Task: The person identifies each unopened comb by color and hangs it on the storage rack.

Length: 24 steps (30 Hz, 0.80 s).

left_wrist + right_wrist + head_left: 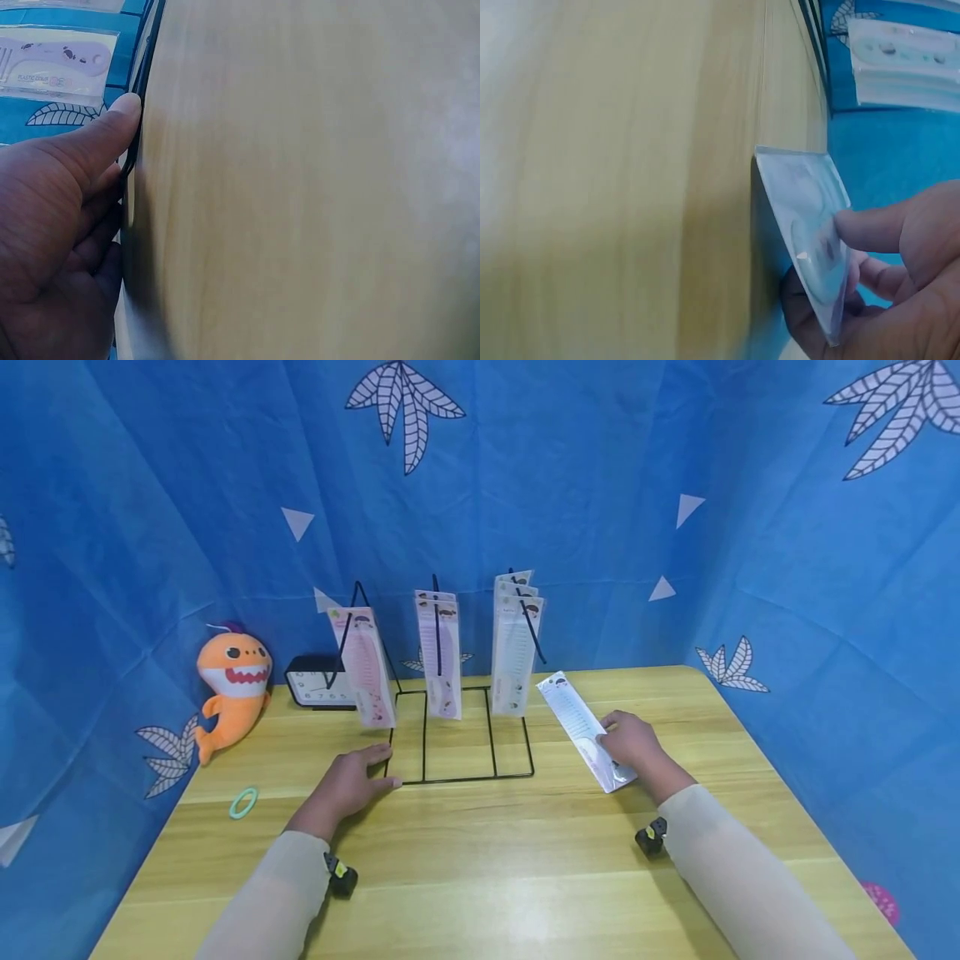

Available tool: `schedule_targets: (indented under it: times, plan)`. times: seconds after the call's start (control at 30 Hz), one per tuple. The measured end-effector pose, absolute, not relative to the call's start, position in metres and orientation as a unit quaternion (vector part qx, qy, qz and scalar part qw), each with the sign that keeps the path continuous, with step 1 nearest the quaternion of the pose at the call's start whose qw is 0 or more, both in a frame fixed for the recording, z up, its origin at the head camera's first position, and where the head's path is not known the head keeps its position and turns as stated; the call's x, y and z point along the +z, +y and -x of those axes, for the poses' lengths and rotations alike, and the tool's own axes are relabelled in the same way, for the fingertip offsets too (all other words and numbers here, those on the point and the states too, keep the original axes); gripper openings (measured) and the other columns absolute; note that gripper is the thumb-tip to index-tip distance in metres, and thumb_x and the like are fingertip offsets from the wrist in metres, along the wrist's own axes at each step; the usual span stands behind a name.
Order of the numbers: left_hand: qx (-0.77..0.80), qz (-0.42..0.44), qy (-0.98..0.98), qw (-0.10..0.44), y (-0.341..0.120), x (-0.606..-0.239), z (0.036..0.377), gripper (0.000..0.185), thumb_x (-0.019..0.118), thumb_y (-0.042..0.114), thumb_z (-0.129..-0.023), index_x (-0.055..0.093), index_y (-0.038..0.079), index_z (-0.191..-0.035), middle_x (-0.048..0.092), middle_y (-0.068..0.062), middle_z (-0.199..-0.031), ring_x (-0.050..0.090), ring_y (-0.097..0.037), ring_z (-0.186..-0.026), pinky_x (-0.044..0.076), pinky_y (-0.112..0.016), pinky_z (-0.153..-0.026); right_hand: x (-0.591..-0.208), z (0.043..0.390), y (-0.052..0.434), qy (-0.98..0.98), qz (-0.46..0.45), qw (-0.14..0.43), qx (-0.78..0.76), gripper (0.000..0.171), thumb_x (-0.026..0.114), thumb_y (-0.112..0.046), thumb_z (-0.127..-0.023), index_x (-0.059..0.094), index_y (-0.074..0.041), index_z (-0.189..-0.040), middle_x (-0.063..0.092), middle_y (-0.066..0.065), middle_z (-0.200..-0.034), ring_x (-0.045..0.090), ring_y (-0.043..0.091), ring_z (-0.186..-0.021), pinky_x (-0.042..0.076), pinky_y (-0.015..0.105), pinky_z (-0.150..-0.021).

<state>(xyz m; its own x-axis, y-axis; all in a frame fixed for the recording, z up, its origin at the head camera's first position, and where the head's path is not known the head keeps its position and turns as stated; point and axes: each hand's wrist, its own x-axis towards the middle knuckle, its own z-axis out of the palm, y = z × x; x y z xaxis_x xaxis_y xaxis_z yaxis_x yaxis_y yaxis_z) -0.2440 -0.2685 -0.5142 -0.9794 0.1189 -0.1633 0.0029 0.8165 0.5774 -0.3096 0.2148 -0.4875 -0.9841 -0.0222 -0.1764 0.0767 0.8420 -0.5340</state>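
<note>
Currently we see our left hand (352,785) resting flat, thumb against the wire rack's (459,775) base; our right hand (633,745) pinches a packaged comb (579,720) beside the rack, not yet hung; several combs (439,652) already hang.

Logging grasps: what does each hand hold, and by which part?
Right hand pinches the packaged comb at its near end. Left hand holds nothing; it rests against the wire rack base's front-left corner.

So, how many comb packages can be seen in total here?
At least 7: one on the rack's left hook, two on the middle hook, three on the right hook, one in the right hand over the table. More may hide behind.
</note>
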Motion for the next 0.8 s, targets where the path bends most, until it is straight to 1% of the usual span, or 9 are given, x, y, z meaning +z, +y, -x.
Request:
schedule_targets:
  times: [0.2, 0.37, 0.43, 0.53, 0.6, 0.63, 0.7, 0.73, 0.8]
  plan:
    - [0.300, -0.033, 0.949, 0.095, -0.268, -0.515, 0.244, 0.068, 0.079, 0.035, -0.103, 0.054, 0.011, -0.161, 0.045, -0.009, -0.173, 0.035, -0.041, -0.163, 0.031, -0.061, -0.134, -0.487, 0.306, 0.232, 0.942, -0.028, 0.110, -0.316, 0.036, 0.059, -0.016, -0.108, 0.064, 0.005, -0.136, 0.070, 0.028, -0.128, 0.070, 0.029, -0.094, 0.058, 0.032, -0.072]
    - [0.301, -0.027, 0.948, 0.096, -0.268, -0.515, 0.244, 0.068, 0.079, 0.035, -0.103, 0.054, 0.011, -0.162, 0.045, -0.009, -0.173, 0.035, -0.041, -0.163, 0.030, -0.061, -0.135, -0.478, 0.296, 0.238, 0.927, -0.038, 0.129, -0.351, 0.036, 0.054, -0.016, -0.110, 0.061, 0.002, -0.140, 0.065, 0.028, -0.130, 0.067, 0.033, -0.103, 0.058, 0.036, -0.077]
    - [0.299, -0.028, 0.949, 0.095, -0.268, -0.515, 0.244, 0.068, 0.079, 0.034, -0.103, 0.054, 0.011, -0.162, 0.045, -0.009, -0.173, 0.035, -0.041, -0.163, 0.030, -0.060, -0.135, -0.474, 0.293, 0.240, 0.924, -0.043, 0.127, -0.359, 0.036, 0.051, -0.017, -0.111, 0.060, 0.000, -0.141, 0.064, 0.027, -0.130, 0.064, 0.034, -0.104, 0.056, 0.037, -0.078]
    - [0.298, -0.031, 0.950, 0.093, -0.267, -0.515, 0.244, 0.068, 0.079, 0.034, -0.103, 0.054, 0.011, -0.161, 0.046, -0.009, -0.173, 0.036, -0.041, -0.163, 0.031, -0.060, -0.134, -0.471, 0.290, 0.244, 0.920, -0.039, 0.108, -0.374, 0.032, 0.049, -0.018, -0.113, 0.058, -0.002, -0.139, 0.064, 0.024, -0.125, 0.062, 0.031, -0.100, 0.054, 0.035, -0.076]
    - [0.298, -0.032, 0.950, 0.093, -0.267, -0.515, 0.245, 0.068, 0.079, 0.034, -0.103, 0.054, 0.011, -0.161, 0.046, -0.009, -0.173, 0.036, -0.041, -0.163, 0.031, -0.060, -0.134, -0.470, 0.289, 0.247, 0.906, -0.029, 0.096, -0.410, 0.027, 0.048, -0.016, -0.115, 0.055, -0.001, -0.137, 0.062, 0.023, -0.123, 0.061, 0.030, -0.099, 0.055, 0.035, -0.076]
    - [0.298, -0.032, 0.950, 0.092, -0.267, -0.515, 0.245, 0.068, 0.079, 0.034, -0.103, 0.054, 0.011, -0.161, 0.046, -0.009, -0.173, 0.036, -0.041, -0.163, 0.031, -0.060, -0.134, -0.470, 0.288, 0.248, 0.896, -0.020, 0.091, -0.434, 0.025, 0.047, -0.015, -0.115, 0.053, 0.000, -0.135, 0.060, 0.022, -0.123, 0.062, 0.030, -0.100, 0.058, 0.036, -0.077]
    - [0.297, -0.031, 0.950, 0.093, -0.267, -0.515, 0.245, 0.068, 0.079, 0.034, -0.102, 0.054, 0.011, -0.161, 0.046, -0.009, -0.173, 0.036, -0.040, -0.163, 0.031, -0.060, -0.135, -0.470, 0.287, 0.249, 0.871, 0.001, 0.087, -0.484, 0.020, 0.047, -0.012, -0.116, 0.049, 0.000, -0.132, 0.057, 0.021, -0.125, 0.064, 0.032, -0.109, 0.065, 0.037, -0.085]
    - [0.297, -0.030, 0.950, 0.093, -0.267, -0.515, 0.245, 0.068, 0.080, 0.034, -0.102, 0.055, 0.011, -0.161, 0.046, -0.009, -0.172, 0.036, -0.040, -0.163, 0.031, -0.059, -0.135, -0.470, 0.286, 0.249, 0.855, 0.012, 0.087, -0.511, 0.019, 0.047, -0.011, -0.116, 0.047, 0.001, -0.131, 0.056, 0.021, -0.127, 0.065, 0.035, -0.116, 0.068, 0.039, -0.090]
    - [0.294, -0.032, 0.951, 0.093, -0.267, -0.516, 0.245, 0.068, 0.080, 0.035, -0.102, 0.055, 0.011, -0.161, 0.047, -0.009, -0.172, 0.037, -0.041, -0.162, 0.031, -0.060, -0.134, -0.470, 0.284, 0.248, 0.830, 0.036, 0.086, -0.550, 0.016, 0.047, -0.010, -0.117, 0.045, 0.001, -0.128, 0.054, 0.021, -0.129, 0.064, 0.044, -0.128, 0.068, 0.046, -0.097]
